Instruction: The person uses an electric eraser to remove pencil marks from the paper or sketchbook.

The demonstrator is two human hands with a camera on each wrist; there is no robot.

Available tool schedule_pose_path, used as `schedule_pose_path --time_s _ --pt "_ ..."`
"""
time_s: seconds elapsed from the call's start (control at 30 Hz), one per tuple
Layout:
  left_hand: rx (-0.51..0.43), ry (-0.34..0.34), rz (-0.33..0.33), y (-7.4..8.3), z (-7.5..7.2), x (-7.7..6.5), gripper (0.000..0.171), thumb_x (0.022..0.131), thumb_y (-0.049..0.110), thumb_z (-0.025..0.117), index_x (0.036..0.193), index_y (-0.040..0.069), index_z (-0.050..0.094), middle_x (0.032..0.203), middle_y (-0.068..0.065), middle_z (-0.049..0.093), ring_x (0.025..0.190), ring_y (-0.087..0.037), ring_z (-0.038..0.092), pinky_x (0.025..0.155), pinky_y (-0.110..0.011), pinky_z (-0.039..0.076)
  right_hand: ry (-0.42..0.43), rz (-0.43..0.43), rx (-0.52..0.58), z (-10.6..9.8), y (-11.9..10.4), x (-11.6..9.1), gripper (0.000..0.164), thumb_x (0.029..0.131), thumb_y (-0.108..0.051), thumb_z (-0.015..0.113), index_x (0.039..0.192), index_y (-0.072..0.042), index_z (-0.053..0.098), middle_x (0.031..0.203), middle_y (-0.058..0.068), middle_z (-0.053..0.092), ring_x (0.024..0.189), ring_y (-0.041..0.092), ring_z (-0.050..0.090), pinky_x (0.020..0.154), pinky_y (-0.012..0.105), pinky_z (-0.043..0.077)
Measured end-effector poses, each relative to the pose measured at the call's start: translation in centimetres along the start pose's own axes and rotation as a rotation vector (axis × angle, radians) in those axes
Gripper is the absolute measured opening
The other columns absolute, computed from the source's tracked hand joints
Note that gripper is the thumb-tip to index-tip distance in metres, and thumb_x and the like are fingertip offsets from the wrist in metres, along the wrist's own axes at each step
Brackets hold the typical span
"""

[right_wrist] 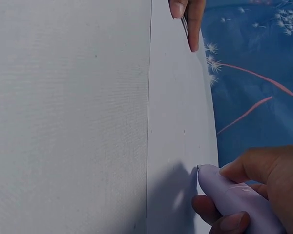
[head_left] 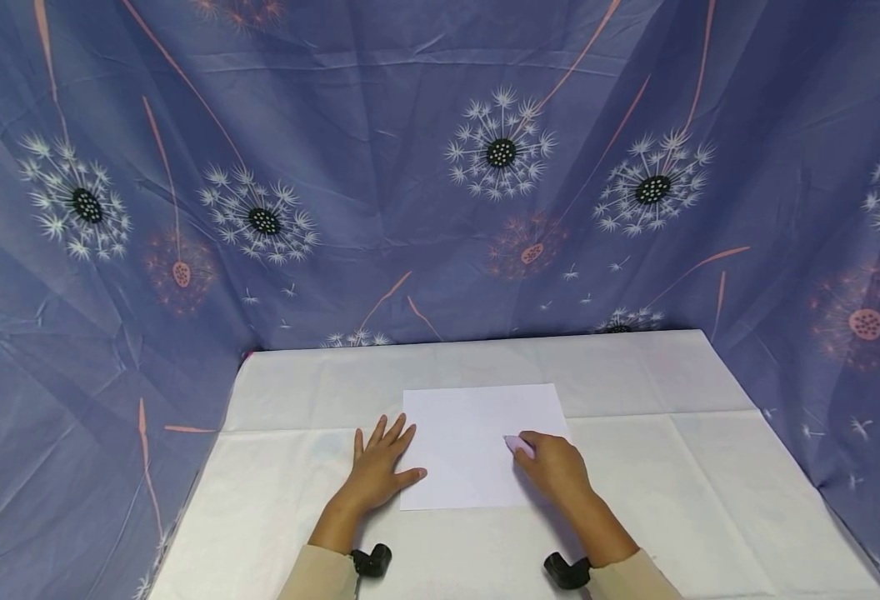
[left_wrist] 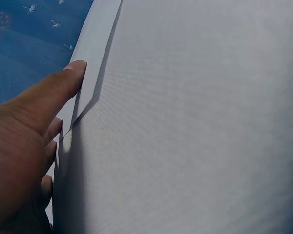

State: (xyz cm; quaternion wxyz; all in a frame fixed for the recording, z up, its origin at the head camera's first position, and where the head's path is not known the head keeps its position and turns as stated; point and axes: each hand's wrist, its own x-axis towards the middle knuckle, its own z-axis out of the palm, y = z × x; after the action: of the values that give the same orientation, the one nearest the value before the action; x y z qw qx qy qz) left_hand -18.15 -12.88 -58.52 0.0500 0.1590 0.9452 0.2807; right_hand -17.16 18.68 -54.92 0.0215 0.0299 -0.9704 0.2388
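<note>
While the lavender tool (right_wrist: 241, 200) is sitting over the right half of the sheet (head_left: 462, 450), the right hand (head_left: 556, 468) is gripping it; the left hand (head_left: 376, 475), fingers apart, is touching the left edge. No clear line or cut showing; looking barely begun.

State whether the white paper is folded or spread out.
Spread out: in the head view the paper lies flat as one broad sheet, no crease visible across it, with the left hand at its left edge.

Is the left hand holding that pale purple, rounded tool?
No, the right hand grips the pale purple, rounded tool, while the left hand lies spread at the white, rectangular paper.
</note>
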Motion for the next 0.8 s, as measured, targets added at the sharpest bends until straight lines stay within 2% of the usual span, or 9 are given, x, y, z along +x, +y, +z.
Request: schedule_pose_path --time_s 0.6,0.8 --pt "-0.002 0.009 0.006 0.0 0.0 -0.1 0.077 0.091 0.048 0.071 0.153 0.012 0.045 0.167 -0.012 0.03 0.157 -0.042 0.014 0.119 -0.074 -0.003 0.021 -0.02 0.006 0.7 -1.0 0.0 0.031 0.091 -0.022 0.068 0.116 -0.006 0.076 0.11 0.017 0.077 0.101 0.042 0.073 0.083 0.055 0.058" --pt "-0.003 0.007 0.006 -0.1 0.1 0.0 0.077 0.091 0.048 0.07 0.154 0.012 0.044 0.167 -0.011 0.029 0.157 -0.042 0.014 0.119 -0.074 -0.003 0.043 -0.02 -0.001 0.2 -1.0 0.1 0.029 0.09 -0.02 0.069 0.114 -0.005 0.076 0.108 0.018 0.077 0.098 0.043 0.073 0.081 0.056 0.057"
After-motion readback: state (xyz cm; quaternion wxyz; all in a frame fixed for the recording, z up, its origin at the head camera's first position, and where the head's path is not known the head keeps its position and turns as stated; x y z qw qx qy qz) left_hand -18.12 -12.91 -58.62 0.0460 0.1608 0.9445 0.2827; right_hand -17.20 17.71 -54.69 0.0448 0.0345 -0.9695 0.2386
